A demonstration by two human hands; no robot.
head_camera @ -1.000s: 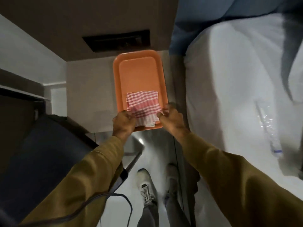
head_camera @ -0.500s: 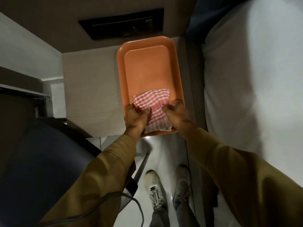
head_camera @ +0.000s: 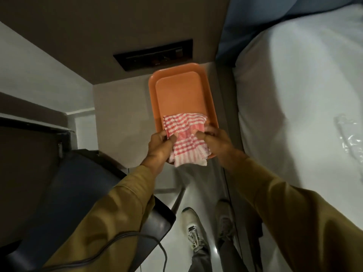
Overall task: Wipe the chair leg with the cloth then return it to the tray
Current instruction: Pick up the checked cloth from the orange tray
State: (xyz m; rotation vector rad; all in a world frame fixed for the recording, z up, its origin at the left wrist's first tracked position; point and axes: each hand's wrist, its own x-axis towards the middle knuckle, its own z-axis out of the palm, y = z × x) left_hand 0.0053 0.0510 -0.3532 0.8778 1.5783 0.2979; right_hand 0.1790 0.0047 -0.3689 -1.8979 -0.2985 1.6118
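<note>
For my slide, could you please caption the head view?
Both hands, left hand and right hand, grip a checked cloth over an orange tray.

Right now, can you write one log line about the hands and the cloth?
left hand: gripping cloth | right hand: gripping cloth | cloth: over tray near end

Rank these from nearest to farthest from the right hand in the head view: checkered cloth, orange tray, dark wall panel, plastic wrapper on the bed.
1. Checkered cloth: pinched in the right hand.
2. Orange tray: under the cloth, its rim beside the hand.
3. Dark wall panel: beyond the tray's far end.
4. Plastic wrapper: out to the right on the bed.
</note>
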